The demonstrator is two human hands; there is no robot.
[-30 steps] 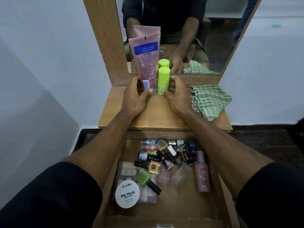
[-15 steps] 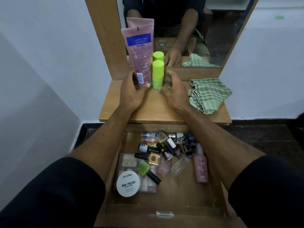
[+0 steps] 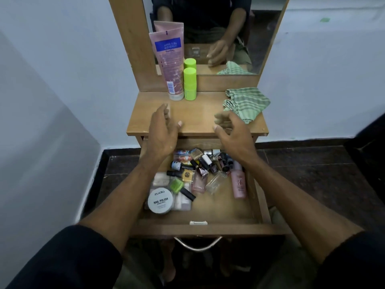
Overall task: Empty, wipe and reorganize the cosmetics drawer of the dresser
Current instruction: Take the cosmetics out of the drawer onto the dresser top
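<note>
Wooden drawer [image 3: 200, 226] stands pulled out under the dresser top [image 3: 195, 122], most of its cosmetics heaped toward the back edge — small bottles [image 3: 200, 165], a pink bottle [image 3: 238, 182] along the right wall, a round nail-polish tin [image 3: 160, 200] near the front-left corner. Up on the top, a pink tube [image 3: 169, 61] and a green stick [image 3: 190, 83] stand upright, touching, at the back edge against the mirror frame; a striped cloth [image 3: 246, 104] lies at the back-right corner. Both hands hover over the top's front edge, the left hand [image 3: 161, 132] and right hand [image 3: 231, 132] with fingers loosely spread, holding nothing. Emptying has barely begun. The risk, as I judge it: the tall tube stands on a narrow cap — a knock while setting more items beside it could topple both. Glass bottles scooped in a handful could slip and fall to the floor.
</note>
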